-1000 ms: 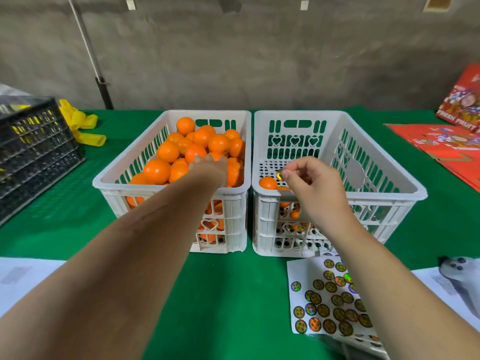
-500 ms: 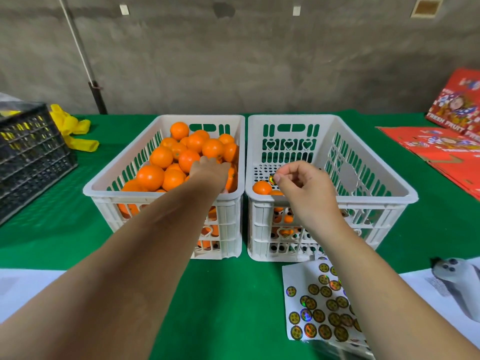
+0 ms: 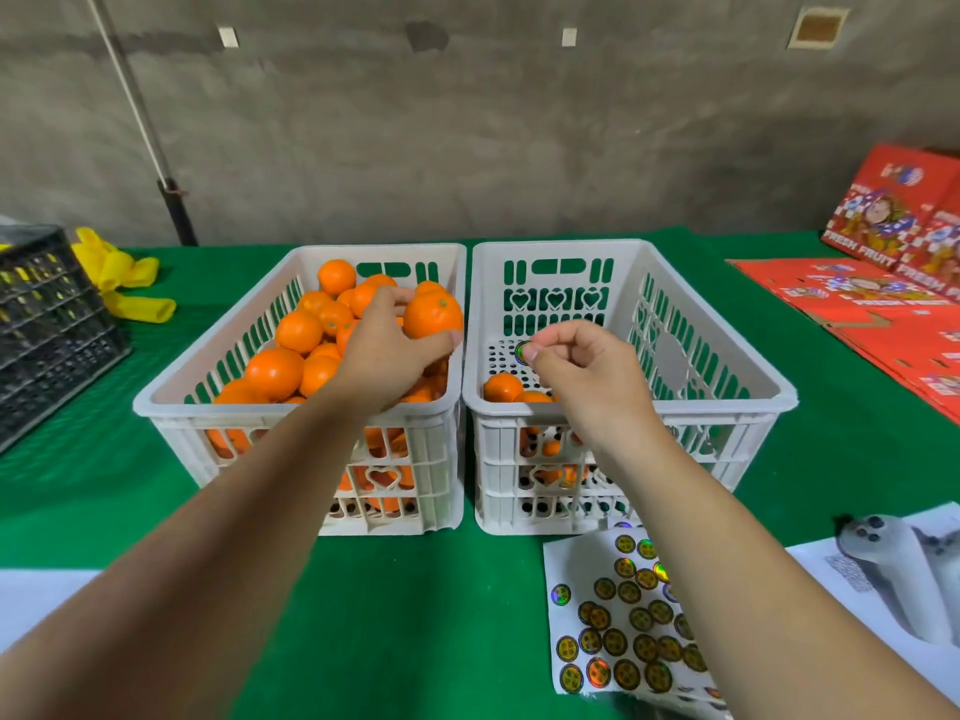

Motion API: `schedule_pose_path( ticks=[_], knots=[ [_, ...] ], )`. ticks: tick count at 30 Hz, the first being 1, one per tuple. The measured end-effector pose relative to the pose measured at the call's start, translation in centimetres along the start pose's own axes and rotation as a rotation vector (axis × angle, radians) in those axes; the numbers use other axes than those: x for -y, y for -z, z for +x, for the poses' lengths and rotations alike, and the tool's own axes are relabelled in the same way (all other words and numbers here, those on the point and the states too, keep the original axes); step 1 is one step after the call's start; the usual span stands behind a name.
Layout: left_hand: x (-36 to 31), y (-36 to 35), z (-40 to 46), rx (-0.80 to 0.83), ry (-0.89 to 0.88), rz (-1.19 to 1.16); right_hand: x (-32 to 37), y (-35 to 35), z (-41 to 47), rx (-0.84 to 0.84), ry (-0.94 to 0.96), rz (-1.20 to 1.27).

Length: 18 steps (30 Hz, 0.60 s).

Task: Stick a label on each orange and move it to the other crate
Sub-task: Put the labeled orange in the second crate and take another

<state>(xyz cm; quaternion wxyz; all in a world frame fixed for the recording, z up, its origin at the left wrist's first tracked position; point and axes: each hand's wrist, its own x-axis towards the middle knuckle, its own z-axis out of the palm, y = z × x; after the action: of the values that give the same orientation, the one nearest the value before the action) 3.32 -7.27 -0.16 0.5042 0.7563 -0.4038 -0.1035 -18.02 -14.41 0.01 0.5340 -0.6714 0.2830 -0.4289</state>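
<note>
Head view: our left hand (image 3: 382,356) grips a round orange (image 3: 432,315) above the full white slotted plastic crate (image 3: 218,379). Our right hand (image 3: 582,371) pinches a round holographic label (image 3: 523,351) at 3 o'clock of the fruit, just beside it. Right white crate (image 3: 727,356) holds few oranges.

**Orange lifted, label ready**

One orange (image 3: 432,315), green stem dimple up, is gripped in the left hand (image 3: 387,350) above the left crate (image 3: 218,376), a white slotted bin heaped with oranges. A round holographic label (image 3: 523,351) is pinched at the right hand's (image 3: 587,374) fingertips over the right crate (image 3: 727,366), which holds a few oranges at its near end. The sticker sheet (image 3: 623,615) lies flat on the bench just before it.
</note>
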Motion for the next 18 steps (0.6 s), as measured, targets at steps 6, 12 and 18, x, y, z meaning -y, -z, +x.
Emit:
schedule_pose_path(
  ticks=[6, 12, 18],
  knots=[
    [-2.9, -1.1, -7.0, 0.06, -0.102, -0.435, 1.4, 0.3, -1.0, 0.041, -0.008, 0.179],
    [-3.0, -2.6, -10.3, 0.141, -0.091, -0.55, 1.7, 0.3, -2.5, 0.131, -0.027, 0.286],
    [-2.5, -3.0, -11.0, 0.145, -0.122, -0.528, 2.0, 1.2, -3.4, 0.142, 0.045, 0.202]
  ],
)
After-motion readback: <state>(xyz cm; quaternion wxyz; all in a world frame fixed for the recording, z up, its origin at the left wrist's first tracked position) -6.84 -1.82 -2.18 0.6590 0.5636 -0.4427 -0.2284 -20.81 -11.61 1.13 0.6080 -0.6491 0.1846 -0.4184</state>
